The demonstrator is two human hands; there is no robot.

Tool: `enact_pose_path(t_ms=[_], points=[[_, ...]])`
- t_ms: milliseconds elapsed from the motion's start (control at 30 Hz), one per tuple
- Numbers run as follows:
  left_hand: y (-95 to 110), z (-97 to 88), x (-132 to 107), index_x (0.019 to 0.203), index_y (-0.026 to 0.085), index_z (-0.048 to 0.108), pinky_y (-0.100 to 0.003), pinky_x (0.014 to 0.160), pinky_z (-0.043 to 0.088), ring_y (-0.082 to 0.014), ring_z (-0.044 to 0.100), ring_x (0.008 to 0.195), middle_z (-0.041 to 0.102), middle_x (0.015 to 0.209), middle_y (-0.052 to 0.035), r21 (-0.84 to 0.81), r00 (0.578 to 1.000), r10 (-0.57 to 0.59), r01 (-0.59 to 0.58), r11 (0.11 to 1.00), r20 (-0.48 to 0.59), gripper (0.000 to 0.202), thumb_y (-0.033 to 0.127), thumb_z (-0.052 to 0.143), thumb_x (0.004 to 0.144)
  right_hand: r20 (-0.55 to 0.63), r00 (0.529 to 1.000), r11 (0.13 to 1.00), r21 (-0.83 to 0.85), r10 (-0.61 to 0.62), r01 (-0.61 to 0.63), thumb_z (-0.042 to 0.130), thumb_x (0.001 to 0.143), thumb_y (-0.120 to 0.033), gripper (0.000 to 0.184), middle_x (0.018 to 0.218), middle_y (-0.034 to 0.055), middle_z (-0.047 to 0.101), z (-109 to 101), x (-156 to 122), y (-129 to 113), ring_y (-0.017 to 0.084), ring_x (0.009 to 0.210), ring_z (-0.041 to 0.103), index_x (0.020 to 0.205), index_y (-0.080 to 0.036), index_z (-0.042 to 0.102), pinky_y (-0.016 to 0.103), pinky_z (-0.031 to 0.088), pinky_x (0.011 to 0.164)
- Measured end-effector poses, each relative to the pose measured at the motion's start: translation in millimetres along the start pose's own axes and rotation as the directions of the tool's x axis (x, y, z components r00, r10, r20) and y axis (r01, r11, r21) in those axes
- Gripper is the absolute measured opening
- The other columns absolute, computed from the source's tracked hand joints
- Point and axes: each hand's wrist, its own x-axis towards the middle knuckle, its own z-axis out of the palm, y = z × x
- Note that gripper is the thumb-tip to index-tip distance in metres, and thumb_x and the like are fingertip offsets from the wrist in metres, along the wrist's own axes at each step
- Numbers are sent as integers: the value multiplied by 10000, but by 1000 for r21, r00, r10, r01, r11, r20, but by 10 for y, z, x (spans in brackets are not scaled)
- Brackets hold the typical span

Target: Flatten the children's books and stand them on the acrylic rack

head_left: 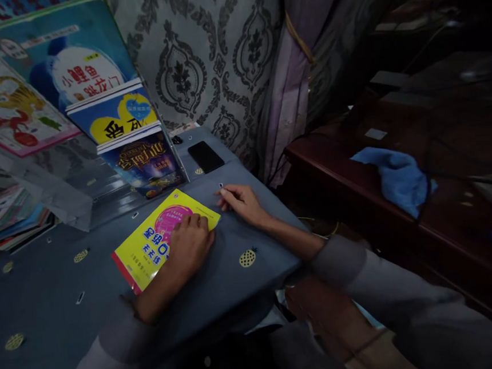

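Observation:
A workbook [140, 260] with a yellow cover, a pink circle and a red lower edge lies on the blue-grey tablecloth [220, 278]. My left hand [190, 241] rests palm down on its right half, fingers laid across the cover and hiding part of the title. Just right of the workbook's upper right corner, my right hand [241, 202] is over the cloth with thumb and forefinger together. Whatever may be between those fingertips is too small to tell. Beyond them lies a black phone [206, 156].
A clear stand [76, 208] holds several picture books, including a dark blue book [144, 162], at the back left. More books [8, 219] are stacked at far left. A patterned curtain [217, 55] hangs behind. To the right, a blue cloth [400, 179] lies on dark red furniture [325, 154].

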Motion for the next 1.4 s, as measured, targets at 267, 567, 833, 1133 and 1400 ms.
enact_pose_path(t_ms=[267,567,833,1133,1400], points=[[-40,70,3,1057,157,684,-375,807,534,-281,623,1094,689,1184,-115,-29,1000,4,-5,1000,-27,235,288,500,994,92,993,986,-144,-75,87,451,971,-530,491,791,60,780,-26,-32,-55,193,722,675,931,-154,764,311,519,727],[-135,151,15,950,194,726,-371,812,533,-253,646,993,725,1055,-79,-150,987,30,-54,987,-159,201,261,537,958,145,988,988,-140,-48,68,426,956,-618,574,776,64,770,-28,-39,-91,202,761,680,769,-174,738,306,495,731],[-180,171,20,932,212,737,-357,798,523,-247,660,984,741,1043,-54,-255,977,22,-77,964,-213,214,257,529,960,150,988,990,-134,-30,51,434,956,-619,577,774,66,774,-33,-42,-89,196,725,693,913,-150,767,299,506,714],[-191,167,21,878,217,752,-352,795,518,-230,658,946,733,982,-56,-273,976,17,-77,959,-215,258,251,512,964,160,987,994,-107,-17,34,437,939,-646,602,789,86,772,-27,-41,-83,196,748,709,904,-140,761,293,529,708],[-183,167,15,881,213,745,-353,785,512,-233,651,950,731,974,-63,-280,975,10,-74,957,-223,274,233,482,955,148,989,996,-88,-15,28,453,923,-671,599,798,83,772,-22,-38,-56,210,756,720,889,-156,758,315,550,722]])
